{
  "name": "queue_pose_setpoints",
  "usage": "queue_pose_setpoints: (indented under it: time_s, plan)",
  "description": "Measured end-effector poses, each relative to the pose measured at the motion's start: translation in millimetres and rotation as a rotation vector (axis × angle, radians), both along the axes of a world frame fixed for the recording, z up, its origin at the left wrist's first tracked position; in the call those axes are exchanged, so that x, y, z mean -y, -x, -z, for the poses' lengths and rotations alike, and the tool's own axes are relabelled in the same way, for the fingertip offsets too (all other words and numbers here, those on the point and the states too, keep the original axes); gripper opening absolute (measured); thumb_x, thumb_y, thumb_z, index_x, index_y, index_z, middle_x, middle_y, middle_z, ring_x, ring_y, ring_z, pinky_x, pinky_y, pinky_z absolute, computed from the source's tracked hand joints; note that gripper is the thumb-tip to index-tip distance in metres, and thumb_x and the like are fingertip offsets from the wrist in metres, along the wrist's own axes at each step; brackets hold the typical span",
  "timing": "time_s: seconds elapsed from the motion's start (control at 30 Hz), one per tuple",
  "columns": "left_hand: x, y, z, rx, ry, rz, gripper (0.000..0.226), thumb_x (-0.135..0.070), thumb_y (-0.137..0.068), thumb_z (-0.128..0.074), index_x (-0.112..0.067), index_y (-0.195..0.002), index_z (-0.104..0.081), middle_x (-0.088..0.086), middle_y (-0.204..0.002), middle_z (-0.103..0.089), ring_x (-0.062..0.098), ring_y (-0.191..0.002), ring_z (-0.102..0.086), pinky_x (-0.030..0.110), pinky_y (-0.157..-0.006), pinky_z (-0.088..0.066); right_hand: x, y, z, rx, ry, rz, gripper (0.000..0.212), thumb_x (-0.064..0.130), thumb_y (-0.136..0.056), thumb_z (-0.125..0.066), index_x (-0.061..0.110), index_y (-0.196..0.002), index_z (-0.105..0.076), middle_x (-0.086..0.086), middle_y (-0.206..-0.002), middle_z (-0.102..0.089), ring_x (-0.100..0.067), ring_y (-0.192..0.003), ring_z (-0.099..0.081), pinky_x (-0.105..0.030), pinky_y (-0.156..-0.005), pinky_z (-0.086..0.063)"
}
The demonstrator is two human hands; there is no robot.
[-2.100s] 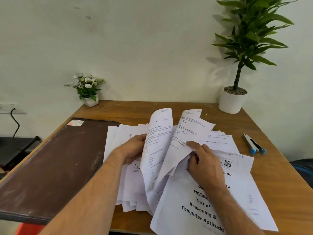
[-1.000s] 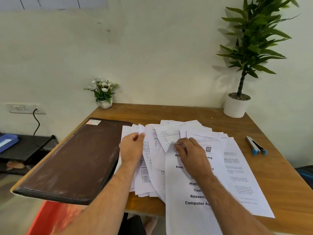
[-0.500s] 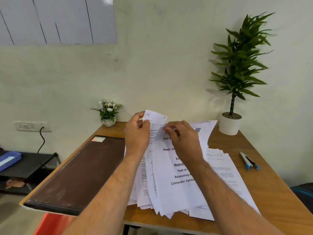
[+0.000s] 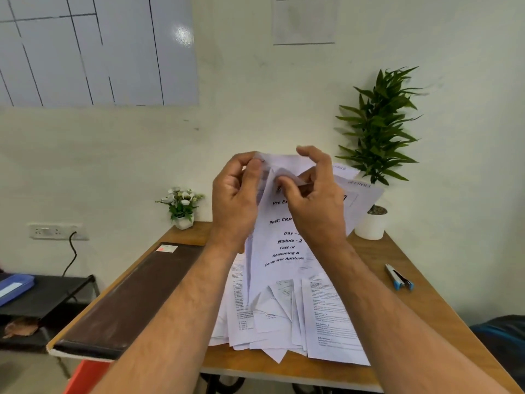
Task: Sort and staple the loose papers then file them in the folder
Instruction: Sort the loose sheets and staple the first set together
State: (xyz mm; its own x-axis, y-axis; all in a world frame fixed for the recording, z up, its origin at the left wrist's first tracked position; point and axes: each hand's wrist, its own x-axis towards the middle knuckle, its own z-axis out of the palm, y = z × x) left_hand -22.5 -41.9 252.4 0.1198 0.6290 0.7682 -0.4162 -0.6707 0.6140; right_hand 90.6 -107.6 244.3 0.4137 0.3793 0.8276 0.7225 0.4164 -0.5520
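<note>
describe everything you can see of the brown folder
The brown folder is closed and lies flat along the left side of the wooden table, with a near corner past the table's edge. It looks like worn, scuffed leatherette, with a small white and red sticker at its far corner. Neither hand touches it; loose papers lie beside it.

Both hands raised over the table (image 4: 426, 305) — left hand (image 4: 235, 200) and right hand (image 4: 315, 206) pinch the top edge of a sheaf of papers (image 4: 284, 251), title page facing the camera. More loose sheets (image 4: 329, 322) fanned on the table below. Brown folder (image 4: 127, 297) closed at left, stapler (image 4: 399, 277) at right — potted plant (image 4: 375, 155) behind.
</note>
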Motion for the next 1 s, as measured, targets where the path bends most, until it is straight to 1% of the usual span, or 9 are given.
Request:
queue_pose_setpoints:
  time_s: [0.17, 0.37, 0.47, 0.6, 0.67, 0.77, 0.83, 0.9, 1.0]
  plan:
    - [6.5, -4.8, -1.6, 0.094, 0.189, 0.185, 0.016, -0.019, -0.106, -0.052, -0.022, -0.099, -0.066, -0.003, -0.083, -0.073, 0.013, -0.074, -0.066, 0.029, -0.067, -0.056, 10.3, 1.2, -26.6, 0.052, 0.056, 0.058, 0.029, 0.024, -0.09, -0.07, 0.029, -0.117, -0.062, 0.014, -0.067, -0.059, -0.004, -0.064, -0.063, -0.025, -0.065, -0.055]
    - [-12.8, -29.8, 38.0, 0.116, 0.514, 0.33, 0.02, -0.014, -0.106, -0.05, -0.017, -0.107, -0.07, 0.011, -0.101, -0.075, 0.023, -0.088, -0.069, 0.037, -0.081, -0.058, -6.4, -14.9, -9.4, 0.066, 0.395, 0.147, 0.026, 0.031, -0.089, -0.067, 0.034, -0.113, -0.059, 0.007, -0.077, -0.062, -0.014, -0.074, -0.064, -0.037, -0.071, -0.056]
    - [-16.8, -41.5, 68.8, 0.071, 0.662, 0.35, 0.026, -0.023, -0.107, -0.05, -0.011, -0.12, -0.068, 0.017, -0.111, -0.074, 0.029, -0.094, -0.07, 0.042, -0.086, -0.057, -19.8, -25.3, 17.3, 0.075, 0.51, 0.181, 0.026, 0.029, -0.089, -0.065, 0.03, -0.115, -0.058, 0.004, -0.083, -0.062, -0.022, -0.084, -0.063, -0.036, -0.075, -0.054]
    - [-16.8, -47.6, 115.3, -0.13, 0.68, 0.265, 0.018, -0.024, -0.101, -0.061, -0.014, -0.107, -0.075, 0.015, -0.101, -0.077, 0.029, -0.089, -0.073, 0.045, -0.081, -0.06, -32.5, -36.1, 72.0, 0.079, 0.609, 0.168, 0.021, 0.032, -0.091, -0.065, 0.023, -0.11, -0.062, -0.001, -0.088, -0.066, -0.024, -0.09, -0.064, -0.031, -0.073, -0.046]
    - [-20.1, -48.5, 131.1, -0.199, 0.696, 0.24, 0.016, -0.022, -0.102, -0.061, -0.017, -0.105, -0.076, 0.013, -0.098, -0.077, 0.03, -0.088, -0.074, 0.044, -0.078, -0.062, -35.7, -41.4, 96.3, 0.058, 0.629, 0.165, 0.024, 0.033, -0.091, -0.067, 0.023, -0.113, -0.063, -0.001, -0.102, -0.066, -0.023, -0.096, -0.063, -0.032, -0.079, -0.048]
    - [-21.4, -48.4, 154.7, -0.301, 0.733, 0.208, 0.021, -0.029, -0.105, -0.053, -0.023, -0.114, -0.072, 0.004, -0.099, -0.078, 0.024, -0.088, -0.076, 0.043, -0.078, -0.063, -33.5, -43.9, 123.9, 0.039, 0.629, 0.173, 0.047, 0.032, -0.092, -0.069, 0.028, -0.136, -0.053, 0.001, -0.132, -0.052, -0.018, -0.114, -0.057, -0.033, -0.093, -0.049]
    - [-21.9, -45.8, 174.5, -0.343, 0.748, 0.191, 0.024, -0.032, -0.107, -0.049, -0.028, -0.123, -0.067, -0.004, -0.107, -0.077, 0.019, -0.094, -0.075, 0.043, -0.082, -0.063, -32.9, -38.7, 141.8, 0.059, 0.69, 0.155, 0.059, 0.029, -0.094, -0.066, 0.033, -0.148, -0.041, 0.005, -0.147, -0.04, -0.016, -0.12, -0.053, -0.034, -0.096, -0.049]
    - [-27.4, -43.8, 186.9, -0.344, 0.771, 0.168, 0.023, -0.031, -0.107, -0.049, -0.034, -0.127, -0.061, -0.007, -0.113, -0.074, 0.016, -0.099, -0.074, 0.044, -0.085, -0.063, -40.3, -36.0, 153.7, 0.1, 0.768, 0.138, 0.055, 0.027, -0.098, -0.061, 0.034, -0.149, -0.04, 0.007, -0.153, -0.037, -0.018, -0.124, -0.054, -0.036, -0.1, -0.048]
    - [-38.7, -43.3, 200.5, -0.343, 0.824, 0.138, 0.02, -0.029, -0.108, -0.048, -0.034, -0.126, -0.055, -0.007, -0.116, -0.071, 0.016, -0.101, -0.073, 0.044, -0.088, -0.061, -55.2, -38.0, 164.5, 0.098, 0.862, 0.136, 0.043, 0.024, -0.101, -0.054, 0.027, -0.144, -0.049, 0.001, -0.147, -0.048, -0.021, -0.129, -0.052, -0.035, -0.108, -0.042]
